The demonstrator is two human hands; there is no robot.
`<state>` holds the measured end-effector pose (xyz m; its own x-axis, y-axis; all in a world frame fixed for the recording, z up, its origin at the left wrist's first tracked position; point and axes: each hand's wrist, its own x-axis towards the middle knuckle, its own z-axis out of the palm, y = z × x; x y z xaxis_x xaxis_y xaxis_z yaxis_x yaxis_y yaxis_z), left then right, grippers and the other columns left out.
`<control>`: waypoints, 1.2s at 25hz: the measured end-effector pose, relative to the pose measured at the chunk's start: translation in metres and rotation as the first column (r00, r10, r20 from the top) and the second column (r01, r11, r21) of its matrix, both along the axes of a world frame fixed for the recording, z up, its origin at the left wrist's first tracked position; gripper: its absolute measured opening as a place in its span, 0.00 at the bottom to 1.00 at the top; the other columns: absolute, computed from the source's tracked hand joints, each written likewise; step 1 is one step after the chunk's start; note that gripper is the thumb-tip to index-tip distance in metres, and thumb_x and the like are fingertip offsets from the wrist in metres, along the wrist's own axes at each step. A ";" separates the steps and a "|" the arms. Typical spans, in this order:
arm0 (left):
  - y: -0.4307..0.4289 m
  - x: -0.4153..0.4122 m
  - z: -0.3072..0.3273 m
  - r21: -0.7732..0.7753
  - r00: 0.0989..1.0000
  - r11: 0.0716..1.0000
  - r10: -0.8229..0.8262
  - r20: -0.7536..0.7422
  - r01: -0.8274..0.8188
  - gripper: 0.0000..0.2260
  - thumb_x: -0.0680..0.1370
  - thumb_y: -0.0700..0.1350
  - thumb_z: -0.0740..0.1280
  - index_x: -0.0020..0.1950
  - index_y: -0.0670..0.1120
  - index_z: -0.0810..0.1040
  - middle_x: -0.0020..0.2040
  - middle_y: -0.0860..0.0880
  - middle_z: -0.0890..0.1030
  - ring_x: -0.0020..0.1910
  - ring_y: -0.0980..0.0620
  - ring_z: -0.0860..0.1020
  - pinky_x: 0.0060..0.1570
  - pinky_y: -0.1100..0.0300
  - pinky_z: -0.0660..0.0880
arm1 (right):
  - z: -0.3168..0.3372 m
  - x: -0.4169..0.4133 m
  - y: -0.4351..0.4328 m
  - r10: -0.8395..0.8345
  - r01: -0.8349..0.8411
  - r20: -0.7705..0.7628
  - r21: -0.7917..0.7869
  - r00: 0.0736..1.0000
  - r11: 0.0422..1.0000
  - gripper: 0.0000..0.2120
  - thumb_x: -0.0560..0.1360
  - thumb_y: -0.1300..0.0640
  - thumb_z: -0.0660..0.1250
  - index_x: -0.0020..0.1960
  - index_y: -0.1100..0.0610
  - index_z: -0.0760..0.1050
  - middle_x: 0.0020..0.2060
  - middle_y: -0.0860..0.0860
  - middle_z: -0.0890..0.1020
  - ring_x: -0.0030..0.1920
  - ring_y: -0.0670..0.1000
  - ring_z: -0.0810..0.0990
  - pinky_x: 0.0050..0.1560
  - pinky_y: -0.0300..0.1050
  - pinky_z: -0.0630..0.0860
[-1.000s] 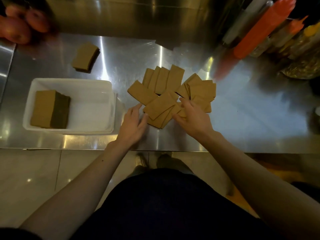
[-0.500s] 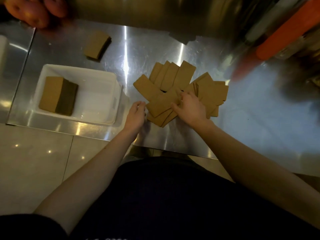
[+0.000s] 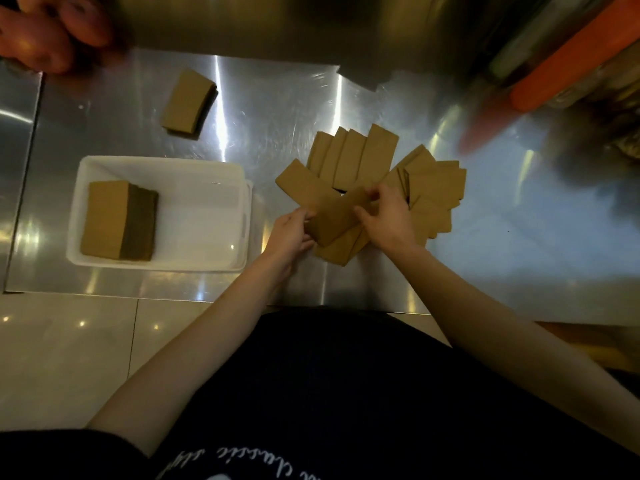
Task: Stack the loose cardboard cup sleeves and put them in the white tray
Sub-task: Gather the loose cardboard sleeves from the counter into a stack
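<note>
Left hand (image 3: 289, 233): fingers closed on the near-left end of one flat cardboard cup sleeve (image 3: 337, 216), thumb on top.
Right hand (image 3: 388, 216): fingers pinched on the far-right end of the same sleeve; the two hands are apart, one at each end.
Held sleeve: angled, sitting on top of the loose pile.
Loose cup sleeves (image 3: 363, 161): brown, flat, fanned and overlapping on the steel counter (image 3: 277, 105), spreading from the hands toward the far side and the right.
White tray (image 3: 204, 168): rectangular, just left of the left hand, its right rim near the pile's left edge. Contents: one squared stack of sleeves (image 3: 117, 220) against the left wall; the right half of the tray floor is bare.
Second small stack of sleeves (image 3: 188, 100): on the counter beyond the tray, apart from it.
Open room: bare steel between tray and far stack, and to the right of the pile.
Counter front edge: runs just below the tray and wrists; pale tiled floor (image 3: 69, 358) below it.
Orange squeeze bottle (image 3: 571, 57): blurred, at the far-right corner among other blurred containers.
Reddish round items (image 3: 52, 32): far-left corner, too blurred to name.
</note>
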<state>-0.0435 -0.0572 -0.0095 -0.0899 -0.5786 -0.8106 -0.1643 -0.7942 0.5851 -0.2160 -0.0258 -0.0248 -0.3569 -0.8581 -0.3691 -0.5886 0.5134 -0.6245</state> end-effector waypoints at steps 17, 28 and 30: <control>-0.002 0.030 0.012 0.270 0.680 0.885 -0.068 -0.730 0.379 0.46 0.71 0.76 0.49 0.63 0.40 0.81 0.58 0.37 0.82 0.55 0.40 0.82 0.61 0.44 0.73 | 0.059 0.021 -0.028 0.465 -0.456 0.074 -0.118 0.882 0.882 0.07 0.75 0.55 0.69 0.53 0.54 0.79 0.41 0.44 0.78 0.42 0.43 0.75 0.40 0.33 0.70; 0.008 0.036 -0.010 0.289 0.730 0.950 0.112 -0.674 0.121 0.41 0.74 0.76 0.47 0.51 0.41 0.79 0.42 0.43 0.80 0.38 0.46 0.79 0.41 0.54 0.78 | 0.002 -0.025 0.001 0.132 -0.126 -0.137 0.053 0.982 0.991 0.21 0.74 0.47 0.69 0.64 0.57 0.74 0.56 0.53 0.80 0.55 0.51 0.79 0.52 0.44 0.77; 0.010 0.038 -0.011 0.290 0.735 0.954 0.144 -0.663 0.074 0.40 0.75 0.75 0.47 0.52 0.40 0.79 0.41 0.42 0.80 0.38 0.46 0.79 0.41 0.55 0.79 | -0.008 -0.017 0.007 0.194 -0.171 -0.207 0.122 0.959 0.978 0.24 0.73 0.44 0.69 0.64 0.56 0.73 0.58 0.53 0.78 0.55 0.52 0.78 0.51 0.49 0.78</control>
<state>-0.0054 -0.0475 -0.0206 -0.6552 -0.3527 -0.6680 0.2149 -0.9348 0.2827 -0.2335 -0.0192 -0.0325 -0.2787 -0.8782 -0.3887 -0.7935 0.4386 -0.4219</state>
